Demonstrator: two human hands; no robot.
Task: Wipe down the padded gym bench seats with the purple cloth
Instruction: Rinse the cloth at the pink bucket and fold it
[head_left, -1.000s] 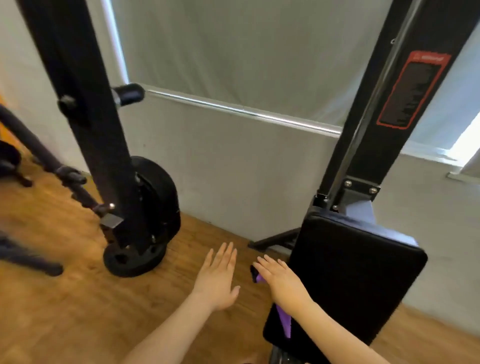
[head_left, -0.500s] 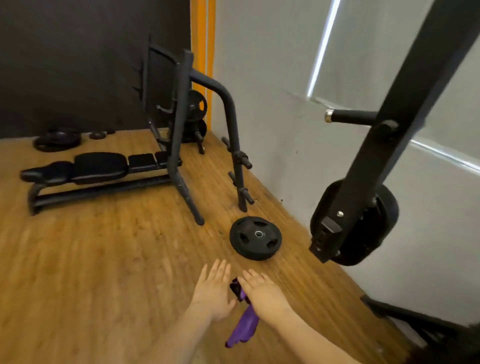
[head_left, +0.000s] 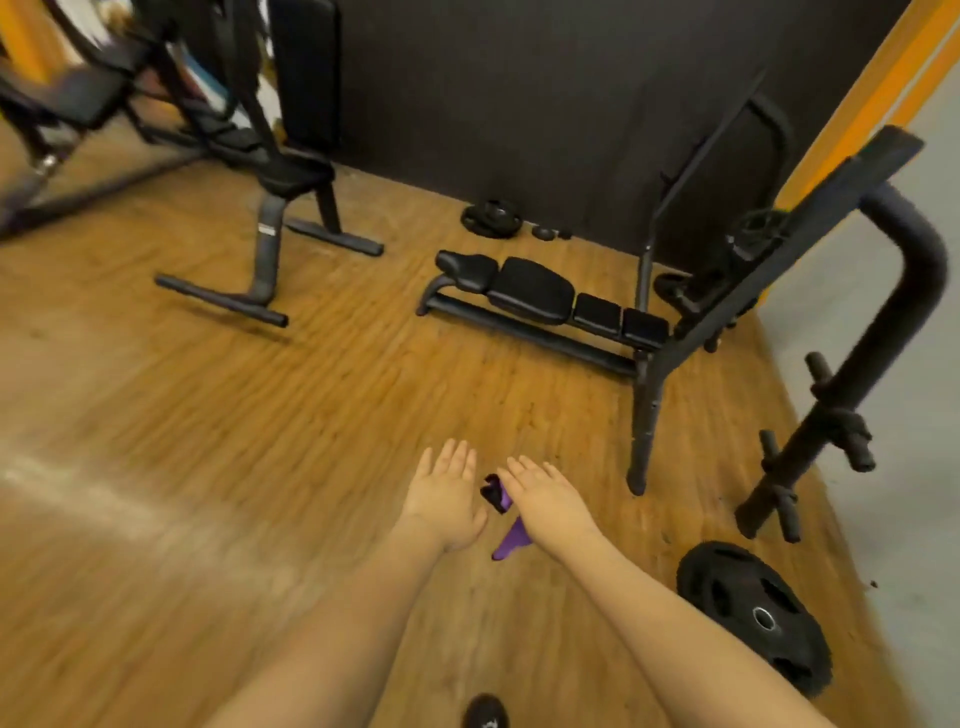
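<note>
Purple cloth (head_left: 511, 538) hangs below the right hand (head_left: 545, 501), only a short strip of it in sight; the rest is hidden under the palm, and a dark bit of something shows at its upper end between the two hands, too small to make out. That hand is seen from the back with its fingers stretched forward, so how the cloth is held — pinched by the thumb or pressed under the palm — cannot be told, though the cloth plainly dangles from it. Just beside it, the left hand (head_left: 447, 493) is spread flat and relaxed, holding nothing. Both forearms run out of the bottom edge. Ahead on the wooden floor (head_left: 182, 467) lies a low padded bench (head_left: 550, 293), its seat made of several black pads in a row, well apart from the hands; its far end is partly covered by a black rack frame (head_left: 670, 358). Another bench (head_left: 291, 171) stands to the upper left, blurred, its backrest cut off by the top edge. A weight plate (head_left: 753, 613) lies flat at the lower right, and smaller plates (head_left: 491, 215) sit by the dark wall. A dark shoe tip (head_left: 485, 712) pokes in at the bottom — mostly cropped.
</note>
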